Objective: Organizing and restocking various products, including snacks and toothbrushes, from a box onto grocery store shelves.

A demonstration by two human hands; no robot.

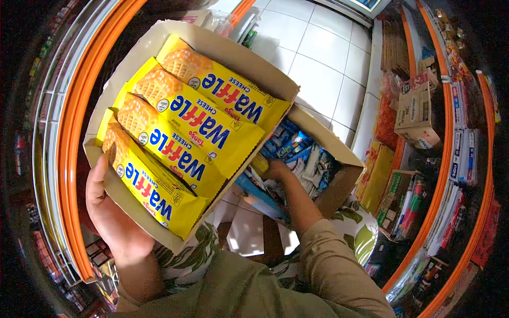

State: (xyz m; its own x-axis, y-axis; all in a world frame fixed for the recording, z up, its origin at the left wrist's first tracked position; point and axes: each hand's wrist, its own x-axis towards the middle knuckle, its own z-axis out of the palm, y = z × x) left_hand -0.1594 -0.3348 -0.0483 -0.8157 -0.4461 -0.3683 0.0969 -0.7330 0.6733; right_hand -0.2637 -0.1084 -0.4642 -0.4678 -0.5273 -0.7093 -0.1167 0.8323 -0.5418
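Observation:
My left hand (115,218) holds an open cardboard box (246,59) from below at its left corner, the thumb over the rim. Inside lie several yellow packets of Tango Waffle cheese (179,139), overlapping in a row. To the right and partly behind it is a second open cardboard box (342,187), filled with blue and white snack packets (290,139). My right hand (278,171) reaches into this second box, beside a small yellow packet (260,163). Its fingertips are partly hidden, so its grip cannot be told.
Orange-edged shelves (441,190) with packets and boxes curve along the right; another orange-edged shelf (71,151) stands at the left. A printed carton (417,111) sits on the right shelving. White floor tiles (322,55) show ahead, with plastic-wrapped goods (216,22) at the top.

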